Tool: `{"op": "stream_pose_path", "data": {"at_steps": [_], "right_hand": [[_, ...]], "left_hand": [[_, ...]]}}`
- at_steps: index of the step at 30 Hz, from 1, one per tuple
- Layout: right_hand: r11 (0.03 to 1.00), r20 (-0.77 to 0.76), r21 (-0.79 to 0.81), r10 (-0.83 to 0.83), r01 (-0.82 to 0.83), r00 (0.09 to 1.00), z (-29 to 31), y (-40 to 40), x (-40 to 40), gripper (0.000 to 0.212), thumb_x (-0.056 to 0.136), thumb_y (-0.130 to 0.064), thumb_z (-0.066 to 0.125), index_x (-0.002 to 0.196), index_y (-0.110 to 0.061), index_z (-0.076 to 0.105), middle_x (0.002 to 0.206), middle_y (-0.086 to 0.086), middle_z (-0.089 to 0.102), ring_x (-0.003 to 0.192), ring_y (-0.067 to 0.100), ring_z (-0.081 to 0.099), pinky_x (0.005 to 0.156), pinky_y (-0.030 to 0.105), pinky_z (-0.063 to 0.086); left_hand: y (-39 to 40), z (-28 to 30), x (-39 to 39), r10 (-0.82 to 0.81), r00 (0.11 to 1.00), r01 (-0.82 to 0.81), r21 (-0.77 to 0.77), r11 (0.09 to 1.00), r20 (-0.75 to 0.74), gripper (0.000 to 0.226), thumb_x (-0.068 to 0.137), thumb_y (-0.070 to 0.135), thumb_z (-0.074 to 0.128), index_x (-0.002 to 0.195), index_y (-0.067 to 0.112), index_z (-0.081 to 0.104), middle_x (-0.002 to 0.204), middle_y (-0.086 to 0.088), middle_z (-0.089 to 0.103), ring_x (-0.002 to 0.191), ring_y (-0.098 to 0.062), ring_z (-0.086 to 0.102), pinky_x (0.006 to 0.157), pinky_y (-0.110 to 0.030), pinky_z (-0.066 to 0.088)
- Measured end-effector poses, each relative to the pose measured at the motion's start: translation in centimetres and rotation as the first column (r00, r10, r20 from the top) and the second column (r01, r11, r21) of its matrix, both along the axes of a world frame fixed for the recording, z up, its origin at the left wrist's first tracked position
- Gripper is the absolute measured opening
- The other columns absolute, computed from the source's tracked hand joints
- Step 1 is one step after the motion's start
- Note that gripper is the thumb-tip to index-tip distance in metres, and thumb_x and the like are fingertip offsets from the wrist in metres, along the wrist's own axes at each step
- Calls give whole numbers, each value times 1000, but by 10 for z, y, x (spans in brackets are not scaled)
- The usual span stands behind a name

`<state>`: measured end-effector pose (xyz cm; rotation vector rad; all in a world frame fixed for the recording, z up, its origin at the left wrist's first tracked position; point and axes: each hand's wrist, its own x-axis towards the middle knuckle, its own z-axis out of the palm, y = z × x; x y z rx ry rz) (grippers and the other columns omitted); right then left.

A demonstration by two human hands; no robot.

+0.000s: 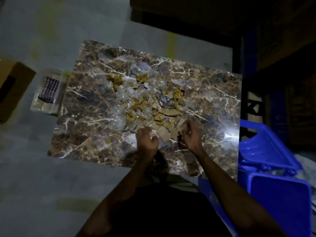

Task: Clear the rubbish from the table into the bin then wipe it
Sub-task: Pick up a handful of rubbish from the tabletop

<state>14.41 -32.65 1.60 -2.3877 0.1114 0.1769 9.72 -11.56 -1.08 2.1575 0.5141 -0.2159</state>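
Observation:
A pile of rubbish (pixel 147 100) lies in the middle of the brown marble table (pixel 89 127): torn cardboard scraps, crumpled gold wrappers and clear plastic. My left hand (pixel 147 140) hovers at the near edge of the pile, fingers loosely curled, holding nothing that I can see. My right hand (pixel 190 134) is at the pile's near right edge, fingers curved against cardboard pieces (pixel 166 132) lying between both hands. A blue bin (pixel 273 161) with its lid open stands at the table's right, close to my right arm.
A clear plastic tray (pixel 46 93) holding a checked cloth (pixel 50 88) sits off the table's left edge. A cardboard box (pixel 12 88) stands on the floor further left. Dark furniture rises behind the table and to the right.

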Motion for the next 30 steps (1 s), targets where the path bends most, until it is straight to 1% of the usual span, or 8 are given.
{"op": "stream_pose_path", "data": {"at_steps": [3, 6, 12, 15, 18, 21, 25, 30], "right_hand": [[995, -145, -59, -83, 75, 986, -8, -15, 22, 60, 92, -21, 67, 144, -1, 46, 138, 20, 45, 121, 27, 46, 101, 38, 43], [993, -275, -116, -23, -9, 961, -18, -18, 31, 78, 85, -20, 77, 150, -2, 39, 144, 21, 37, 130, 38, 42, 108, 47, 43], [990, -253, 48, 141, -133, 957, -16, -6, 14, 59, 84, -27, 66, 136, -3, 53, 135, 18, 45, 118, 24, 45, 93, 27, 38], [995, -48, 91, 31, -27, 998, -7, -22, 24, 36, 89, -24, 59, 118, -2, 59, 121, 16, 52, 102, 11, 43, 88, 32, 43], [996, 24, 84, -33, 31, 999, -2, -46, 62, 49, 93, -13, 66, 137, 1, 51, 144, 24, 42, 123, 27, 44, 98, 30, 39], [994, -34, -18, 103, -104, 994, -16, -66, 105, 72, 91, -25, 70, 154, -18, 37, 160, 17, 26, 143, 39, 31, 114, 47, 33], [923, -67, -88, 371, -376, 926, -38, -77, 106, 61, 92, -38, 60, 149, -22, 44, 154, 10, 39, 138, 36, 36, 109, 48, 32], [885, -13, 42, 465, -464, 885, -58, -81, 49, 57, 92, -42, 52, 146, -22, 48, 146, 6, 47, 132, 34, 44, 104, 40, 33]], "left_hand": [[-3, -6, -8, 145, 989, -142, 121, 983, -23, 65, 72, 34, 68, 130, 8, 58, 128, -18, 50, 117, -36, 45, 90, -43, 46], [-17, -9, -4, 175, 982, -169, 94, 981, -68, 75, 68, 35, 70, 135, 5, 53, 128, -18, 45, 118, -39, 44, 93, -51, 50], [-67, 2, 14, 207, 969, -220, -87, 972, -137, 73, 78, 16, 77, 143, 10, 45, 132, -12, 39, 126, -37, 45, 105, -41, 43], [-88, 7, 9, 265, 955, -275, -63, 959, -134, 67, 81, 19, 76, 142, 15, 47, 126, -10, 46, 117, -33, 55, 96, -32, 44], [-100, 11, 3, 369, 926, -363, 76, 929, -84, 76, 78, 33, 76, 145, 24, 41, 134, -9, 39, 125, -35, 46, 100, -44, 46], [-110, 19, 6, 390, 900, -394, 24, 919, -193, 93, 79, 34, 81, 155, 23, 29, 149, -4, 22, 130, -31, 36, 100, -37, 41], [-127, 23, 14, 317, 924, -332, -35, 943, -215, 91, 74, 31, 83, 151, 22, 35, 144, -3, 27, 123, -28, 42, 98, -34, 46], [-149, 17, 14, 239, 951, -267, -134, 954, -195, 74, 78, 21, 77, 145, 21, 46, 134, -5, 40, 118, -25, 52, 93, -31, 45]]}}
